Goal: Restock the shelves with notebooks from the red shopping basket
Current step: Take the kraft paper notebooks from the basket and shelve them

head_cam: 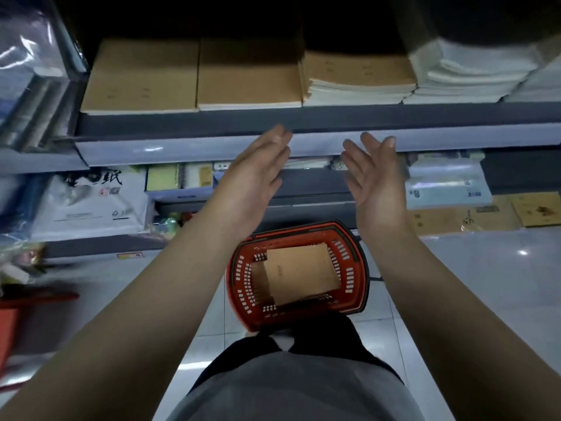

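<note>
While both forearms reach forward from the bottom of the head view, the left hand [255, 174] and the right hand [375, 177] are held up in front of the grey shelf edge [188, 147], palms turned toward each other and well apart. The fingers of each hand are straight and lie close together, and neither hand holds anything. Below and between the hands, the red shopping basket [299, 276] stands on the pale tiled floor [473, 268], just in front of the person's dark trousers [321, 335]. Inside the basket lie brown-covered notebooks [300, 273], the top one slightly skewed across the one beneath.

On the shelf above the hands, two flat stacks of brown notebooks [194, 79] lie side by side at the left. To their right is a taller stack with a brown cover on top [359, 75], and beside that a pile of white paper goods [467, 74].

The lower shelves hold a white plastic-wrapped pack with black printed characters [91, 202] at the left, small yellow pads [162, 177] near the middle, and a clear-wrapped pale blue pack [446, 186] at the right. Brown card items [491, 212] lie beneath that pack. A red object [9, 323], partly cut off by the frame, stands at the left edge.
</note>
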Demonstrator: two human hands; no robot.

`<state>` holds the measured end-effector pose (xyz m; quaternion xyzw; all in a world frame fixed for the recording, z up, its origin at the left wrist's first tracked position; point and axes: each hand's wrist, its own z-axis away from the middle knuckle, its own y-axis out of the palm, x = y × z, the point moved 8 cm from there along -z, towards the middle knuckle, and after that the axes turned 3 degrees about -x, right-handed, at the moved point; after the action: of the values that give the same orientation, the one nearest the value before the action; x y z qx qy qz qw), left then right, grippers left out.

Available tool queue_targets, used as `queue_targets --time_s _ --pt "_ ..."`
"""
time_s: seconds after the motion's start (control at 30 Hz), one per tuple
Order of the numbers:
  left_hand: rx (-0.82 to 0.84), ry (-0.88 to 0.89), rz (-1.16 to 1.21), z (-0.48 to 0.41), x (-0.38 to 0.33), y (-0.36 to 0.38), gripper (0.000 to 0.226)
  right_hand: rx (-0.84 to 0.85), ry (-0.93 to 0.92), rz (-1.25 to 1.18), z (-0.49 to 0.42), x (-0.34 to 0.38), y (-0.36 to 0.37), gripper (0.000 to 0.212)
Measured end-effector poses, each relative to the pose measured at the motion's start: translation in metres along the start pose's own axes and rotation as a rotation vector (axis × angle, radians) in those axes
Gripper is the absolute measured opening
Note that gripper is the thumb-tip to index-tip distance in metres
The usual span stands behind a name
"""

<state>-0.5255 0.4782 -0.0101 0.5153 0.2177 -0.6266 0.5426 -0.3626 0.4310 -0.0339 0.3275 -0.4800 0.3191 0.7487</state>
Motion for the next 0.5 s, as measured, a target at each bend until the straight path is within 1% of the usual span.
queue_targets --time_s 0.1,0.2,0.4,0.5 --pt "0.015 -0.023 0.001 0.013 0.015 -0.014 0.052 0.012 -0.023 0.017 0.021 -0.022 0.011 0.06" --pt "0.026 -0.041 0.004 0.02 0.034 -0.026 0.049 0.021 -0.019 0.014 0.036 -0.046 0.016 0.072" --pt "0.04 -0.104 0.021 0.024 0.069 -0.041 0.051 -0.006 0.016 0.081 0.047 -0.089 0.013 0.073" --pt "0.026 -0.135 0.048 0.019 0.089 -0.048 0.054 -0.02 0.039 0.121 0.042 -0.111 0.007 0.066"
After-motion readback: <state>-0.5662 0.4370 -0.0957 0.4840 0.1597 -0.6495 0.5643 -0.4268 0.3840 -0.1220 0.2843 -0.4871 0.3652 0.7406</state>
